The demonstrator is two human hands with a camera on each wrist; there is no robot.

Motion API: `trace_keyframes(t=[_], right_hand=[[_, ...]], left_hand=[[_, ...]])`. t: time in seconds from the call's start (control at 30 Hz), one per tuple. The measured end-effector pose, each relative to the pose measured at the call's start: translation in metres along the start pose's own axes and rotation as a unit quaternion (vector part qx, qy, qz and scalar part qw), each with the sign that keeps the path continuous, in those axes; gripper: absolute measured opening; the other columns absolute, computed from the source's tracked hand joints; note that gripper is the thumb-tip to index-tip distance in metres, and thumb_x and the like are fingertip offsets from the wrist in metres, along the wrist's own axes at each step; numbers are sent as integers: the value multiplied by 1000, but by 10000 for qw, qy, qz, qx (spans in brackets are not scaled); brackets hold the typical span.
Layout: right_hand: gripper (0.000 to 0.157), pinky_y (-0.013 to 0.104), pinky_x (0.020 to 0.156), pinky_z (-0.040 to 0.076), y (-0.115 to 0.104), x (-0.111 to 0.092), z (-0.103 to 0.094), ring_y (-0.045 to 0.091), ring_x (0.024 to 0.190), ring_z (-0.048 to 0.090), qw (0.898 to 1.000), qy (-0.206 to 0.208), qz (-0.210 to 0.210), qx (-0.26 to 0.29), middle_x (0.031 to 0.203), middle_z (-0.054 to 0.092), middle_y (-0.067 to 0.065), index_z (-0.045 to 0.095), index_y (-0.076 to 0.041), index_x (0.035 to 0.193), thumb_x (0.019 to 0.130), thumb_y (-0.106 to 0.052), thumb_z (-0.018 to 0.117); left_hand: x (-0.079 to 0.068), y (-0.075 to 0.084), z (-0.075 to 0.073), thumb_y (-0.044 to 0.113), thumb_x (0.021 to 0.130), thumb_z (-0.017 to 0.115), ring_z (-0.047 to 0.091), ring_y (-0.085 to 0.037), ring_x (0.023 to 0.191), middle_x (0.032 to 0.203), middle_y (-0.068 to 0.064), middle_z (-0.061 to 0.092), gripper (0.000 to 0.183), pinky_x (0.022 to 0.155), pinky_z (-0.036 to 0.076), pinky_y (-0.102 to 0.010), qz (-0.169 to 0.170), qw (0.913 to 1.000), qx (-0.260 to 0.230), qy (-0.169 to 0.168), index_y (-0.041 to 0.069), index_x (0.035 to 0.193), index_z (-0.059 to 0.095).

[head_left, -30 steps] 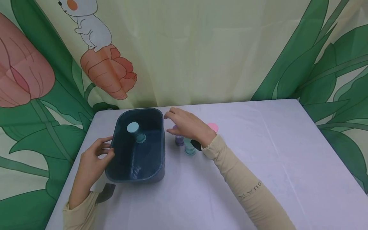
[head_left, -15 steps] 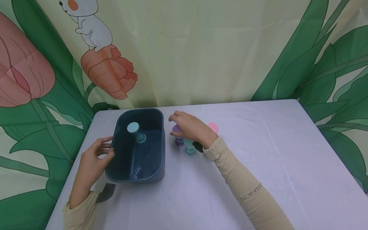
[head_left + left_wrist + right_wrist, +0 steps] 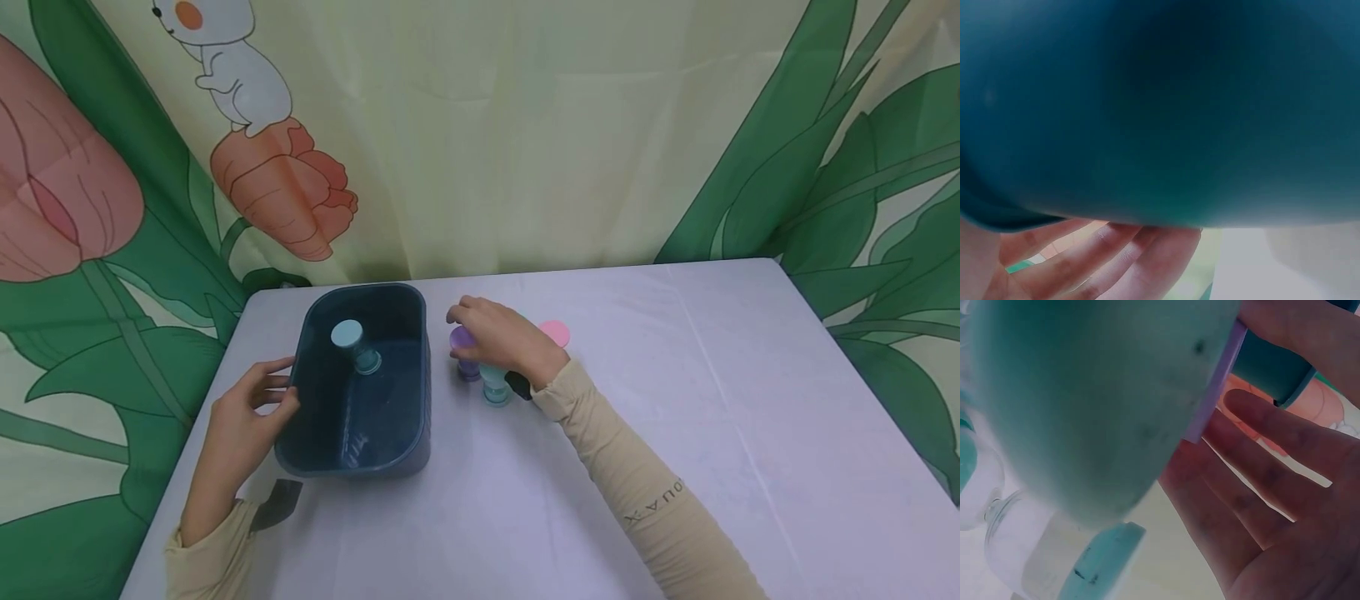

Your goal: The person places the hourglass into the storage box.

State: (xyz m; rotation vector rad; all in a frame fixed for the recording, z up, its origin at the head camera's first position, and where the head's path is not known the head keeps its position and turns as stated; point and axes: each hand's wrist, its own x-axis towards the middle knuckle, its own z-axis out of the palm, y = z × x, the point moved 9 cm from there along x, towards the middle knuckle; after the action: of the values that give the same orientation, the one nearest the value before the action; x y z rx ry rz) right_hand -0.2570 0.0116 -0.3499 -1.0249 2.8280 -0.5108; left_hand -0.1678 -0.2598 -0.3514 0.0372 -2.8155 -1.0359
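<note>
My left hand (image 3: 243,412) rests along the left side of a dark blue plastic bin (image 3: 322,429), its thumb and fingertips at the rim. In the left wrist view the bin's wall (image 3: 1160,125) covers most of the picture, with the fingers (image 3: 1154,262) beneath it. My right hand (image 3: 502,335) has thumb and fingers around the purple cap of a sand timer (image 3: 462,337), which stands on the table. A teal sand timer (image 3: 495,390) stands just under the right wrist; its cap (image 3: 1085,412) hides much of the purple one in the right wrist view.
A sand timer with a light blue cap (image 3: 347,333) stands inside the bin. Behind the right wrist shows a pink cap (image 3: 555,332). The table has a white cloth (image 3: 660,367), and a printed curtain (image 3: 525,150) hangs at its back edge.
My right hand has moved right and slightly down, away from the bin's right rim, and its fingers now come around the purple cap. The left hand and bin have not moved.
</note>
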Motion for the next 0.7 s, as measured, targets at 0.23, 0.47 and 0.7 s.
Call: trace_keyframes(t=[0.23,0.47,0.7], right_hand=[[36,33,93,54,1,-1,3,22,100,65,10000,-44,-65,-21,110,64,9,67,-4,117,88,-23,75],[33,31,90,56,0,-1,3,21,96,66,9999,-46,-56,-73,107,64,9,69,-5,114,88,-23,76],[33,32,89,57,0,-3,1,21,95,67,10000,-3,-85,-40,107,65,9,70,-5,114,87,-22,76]], left_hand=[[0,2,0,8,94,58,66,-42,103,120,-27,65,45,77,59,-54,-51,10000,26,-15,6,139,53],[0,1,1,9,95,58,65,-42,104,120,-27,64,46,78,59,-55,-77,10000,25,-21,7,140,52],[-1,0,2,10,95,58,65,-43,106,122,-27,63,46,80,58,-57,-129,9999,17,-56,7,141,52]])
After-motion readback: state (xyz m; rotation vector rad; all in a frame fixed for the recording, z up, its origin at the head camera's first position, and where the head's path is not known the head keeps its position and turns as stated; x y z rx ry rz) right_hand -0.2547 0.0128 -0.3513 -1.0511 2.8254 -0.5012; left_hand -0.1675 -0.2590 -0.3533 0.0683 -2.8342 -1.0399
